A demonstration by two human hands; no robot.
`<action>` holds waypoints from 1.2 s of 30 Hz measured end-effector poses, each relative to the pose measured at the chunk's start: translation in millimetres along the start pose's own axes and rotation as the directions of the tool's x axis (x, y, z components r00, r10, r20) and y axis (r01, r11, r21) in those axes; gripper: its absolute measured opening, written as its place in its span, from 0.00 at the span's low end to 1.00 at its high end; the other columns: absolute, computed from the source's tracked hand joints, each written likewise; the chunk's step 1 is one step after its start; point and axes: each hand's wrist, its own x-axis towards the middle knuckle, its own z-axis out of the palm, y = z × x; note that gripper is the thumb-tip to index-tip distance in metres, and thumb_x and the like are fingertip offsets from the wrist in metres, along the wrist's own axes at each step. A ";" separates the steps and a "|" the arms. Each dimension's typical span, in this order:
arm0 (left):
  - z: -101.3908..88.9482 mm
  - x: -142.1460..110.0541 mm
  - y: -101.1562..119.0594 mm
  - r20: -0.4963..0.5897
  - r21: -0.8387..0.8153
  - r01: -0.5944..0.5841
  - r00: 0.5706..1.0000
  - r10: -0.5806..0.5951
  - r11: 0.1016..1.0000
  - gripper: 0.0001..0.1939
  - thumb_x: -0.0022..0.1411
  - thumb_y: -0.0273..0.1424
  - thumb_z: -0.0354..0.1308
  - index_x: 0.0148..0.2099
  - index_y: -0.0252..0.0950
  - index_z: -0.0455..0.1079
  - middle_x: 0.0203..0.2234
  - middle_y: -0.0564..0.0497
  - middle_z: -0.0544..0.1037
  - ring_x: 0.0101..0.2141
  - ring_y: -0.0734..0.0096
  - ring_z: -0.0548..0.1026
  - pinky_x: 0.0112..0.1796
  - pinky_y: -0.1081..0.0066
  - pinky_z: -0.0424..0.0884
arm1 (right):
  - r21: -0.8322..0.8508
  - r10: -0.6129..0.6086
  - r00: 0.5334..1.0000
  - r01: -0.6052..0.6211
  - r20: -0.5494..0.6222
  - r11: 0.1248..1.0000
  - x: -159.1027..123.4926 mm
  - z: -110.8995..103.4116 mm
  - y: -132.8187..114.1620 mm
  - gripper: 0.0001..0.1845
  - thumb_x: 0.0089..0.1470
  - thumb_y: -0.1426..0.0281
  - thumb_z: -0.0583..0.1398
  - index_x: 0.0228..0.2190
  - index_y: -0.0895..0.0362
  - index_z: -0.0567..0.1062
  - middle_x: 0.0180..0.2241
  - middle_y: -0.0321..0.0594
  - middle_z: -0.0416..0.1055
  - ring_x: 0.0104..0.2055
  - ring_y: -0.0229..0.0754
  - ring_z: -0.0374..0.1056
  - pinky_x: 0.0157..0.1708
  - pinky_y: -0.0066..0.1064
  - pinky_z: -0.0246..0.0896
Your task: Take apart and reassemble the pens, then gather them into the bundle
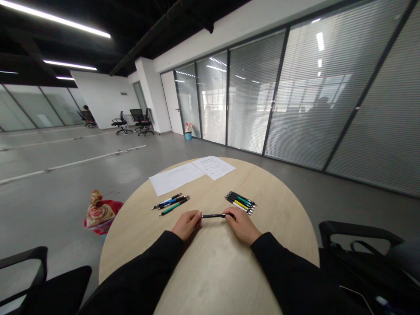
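A black pen (215,215) is seen at three o'clock from the left hand (187,225), its tip just beside the closed fingers. Its other end lies under the pressed-together fingers of the right hand (241,225); whether it is pinched cannot be told.

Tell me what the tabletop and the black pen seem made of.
The tabletop looks like pale wood-grain laminate or veneer, matte, with faint streaky grain. The black pen looks like smooth plastic with a soft sheen, though too small to be sure.

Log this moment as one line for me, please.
left hand: at black pen | right hand: on black pen | nearby: pen bundles, paper sheets | surface: round wooden table
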 end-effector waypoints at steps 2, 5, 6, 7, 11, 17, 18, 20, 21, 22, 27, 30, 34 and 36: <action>-0.5 0.3 -0.2 0.010 0.007 -0.021 1.000 0.021 1.000 0.25 0.65 0.48 0.44 0.23 0.37 0.62 0.17 0.56 0.64 0.23 0.71 0.62 0.27 0.72 0.58 | 0.003 0.004 1.000 -0.004 0.000 1.000 -0.1 -0.1 -0.5 0.10 0.57 0.76 0.55 0.37 0.57 0.77 0.38 0.41 0.76 0.41 0.43 0.69 0.45 0.35 0.61; -0.7 0.8 -2.1 0.002 -0.003 -0.050 0.999 0.050 0.999 0.23 0.64 0.47 0.47 0.25 0.36 0.63 0.19 0.55 0.65 0.24 0.71 0.63 0.28 0.72 0.59 | 0.004 0.009 1.000 -0.009 -0.002 1.000 -0.2 -0.3 -1.0 0.11 0.57 0.76 0.55 0.37 0.57 0.77 0.38 0.41 0.76 0.42 0.43 0.69 0.46 0.35 0.61; -0.6 1.1 -3.2 -0.002 -0.009 -0.057 0.998 0.057 0.998 0.22 0.64 0.46 0.48 0.25 0.36 0.63 0.19 0.55 0.66 0.24 0.71 0.63 0.28 0.72 0.59 | 0.004 0.009 1.000 -0.009 -0.003 1.000 -0.2 -0.4 -1.1 0.11 0.57 0.76 0.55 0.37 0.57 0.77 0.38 0.41 0.76 0.42 0.43 0.69 0.46 0.35 0.61; -0.4 1.3 -4.4 -0.005 -0.014 -0.063 0.998 0.063 0.998 0.21 0.64 0.46 0.49 0.26 0.36 0.64 0.20 0.55 0.66 0.24 0.71 0.63 0.28 0.72 0.58 | 0.005 0.009 1.000 -0.009 -0.004 1.000 -0.3 -0.5 -1.3 0.11 0.57 0.76 0.55 0.37 0.57 0.77 0.38 0.41 0.76 0.42 0.43 0.69 0.46 0.35 0.61; 0.7 1.8 -8.6 -0.013 -0.028 -0.081 0.997 0.081 0.996 0.16 0.63 0.43 0.51 0.30 0.35 0.65 0.21 0.55 0.66 0.25 0.72 0.62 0.28 0.73 0.58 | 0.002 0.011 1.000 -0.011 0.002 1.000 -0.3 -0.9 -1.9 0.10 0.57 0.76 0.55 0.36 0.57 0.77 0.37 0.41 0.76 0.41 0.43 0.69 0.45 0.35 0.61; 1.9 0.3 -8.4 -0.024 -0.028 -0.088 0.996 0.087 0.996 0.13 0.60 0.41 0.55 0.33 0.35 0.65 0.23 0.56 0.66 0.25 0.73 0.61 0.28 0.73 0.57 | 0.008 0.007 1.000 -0.007 0.002 1.000 0.1 -0.1 -1.7 0.10 0.57 0.76 0.56 0.36 0.57 0.77 0.36 0.41 0.76 0.40 0.42 0.69 0.44 0.34 0.61; 1.9 0.1 -7.9 -0.030 -0.032 -0.088 0.996 0.087 0.996 0.13 0.60 0.41 0.55 0.34 0.35 0.65 0.23 0.56 0.66 0.26 0.73 0.61 0.28 0.73 0.57 | 0.008 0.008 1.000 -0.008 -0.001 1.000 0.2 0.0 -1.7 0.10 0.57 0.76 0.56 0.36 0.57 0.77 0.36 0.41 0.76 0.40 0.42 0.69 0.44 0.34 0.61; 1.9 -0.2 -6.5 -0.035 -0.058 -0.077 0.997 0.075 0.995 0.15 0.61 0.43 0.54 0.34 0.35 0.65 0.23 0.56 0.67 0.26 0.72 0.62 0.29 0.73 0.58 | 0.010 0.011 1.000 -0.011 -0.005 1.000 0.2 0.0 -1.7 0.10 0.57 0.76 0.56 0.36 0.57 0.77 0.37 0.41 0.76 0.40 0.42 0.69 0.44 0.34 0.61; 1.8 -0.3 -5.7 -0.031 -0.076 -0.067 0.997 0.065 0.995 0.16 0.61 0.44 0.53 0.33 0.35 0.65 0.23 0.55 0.67 0.26 0.72 0.63 0.29 0.73 0.59 | 0.012 0.011 1.000 -0.011 -0.006 1.000 0.2 -0.1 -1.7 0.10 0.57 0.76 0.56 0.36 0.57 0.77 0.37 0.41 0.76 0.41 0.43 0.69 0.45 0.34 0.61; 1.6 -0.5 -4.7 -0.025 -0.093 -0.055 0.998 0.053 0.994 0.17 0.62 0.45 0.51 0.33 0.35 0.66 0.22 0.55 0.67 0.25 0.71 0.63 0.29 0.73 0.59 | 0.015 0.009 1.000 -0.009 -0.008 1.000 0.2 -0.3 -1.8 0.10 0.57 0.76 0.56 0.36 0.57 0.77 0.37 0.41 0.76 0.41 0.43 0.69 0.45 0.35 0.61; 0.1 -0.9 -0.2 0.029 -0.081 -0.021 0.999 0.023 0.997 0.25 0.65 0.49 0.43 0.27 0.36 0.65 0.18 0.56 0.64 0.23 0.72 0.62 0.28 0.71 0.58 | 0.019 0.002 1.000 -0.002 -0.015 1.000 -0.2 -1.1 -2.3 0.10 0.57 0.76 0.55 0.37 0.57 0.77 0.37 0.41 0.76 0.41 0.42 0.69 0.45 0.35 0.61; -0.8 -0.5 -0.5 0.046 -0.046 -0.031 0.998 0.033 0.998 0.26 0.65 0.50 0.44 0.25 0.36 0.63 0.18 0.56 0.64 0.23 0.72 0.62 0.28 0.72 0.58 | 0.015 0.007 1.000 -0.007 -0.020 1.000 -0.3 -1.2 -2.7 0.10 0.57 0.76 0.56 0.37 0.56 0.77 0.37 0.41 0.76 0.41 0.42 0.69 0.45 0.35 0.61; -1.4 0.7 -3.9 0.051 -0.068 -0.054 0.997 0.057 0.996 0.24 0.64 0.49 0.47 0.26 0.36 0.64 0.18 0.56 0.64 0.23 0.72 0.62 0.28 0.72 0.59 | 0.017 0.016 1.000 -0.016 -0.021 1.000 -0.2 -1.6 -3.1 0.11 0.56 0.75 0.56 0.37 0.56 0.77 0.37 0.41 0.76 0.41 0.43 0.69 0.45 0.35 0.62; -1.4 1.3 -5.4 0.042 -0.088 -0.052 0.998 0.056 0.995 0.22 0.63 0.48 0.50 0.27 0.35 0.64 0.19 0.56 0.65 0.23 0.73 0.61 0.27 0.72 0.58 | 0.019 0.026 0.999 -0.026 -0.019 0.999 -0.2 -1.9 -3.2 0.11 0.56 0.75 0.56 0.37 0.56 0.77 0.37 0.41 0.76 0.41 0.43 0.70 0.45 0.35 0.62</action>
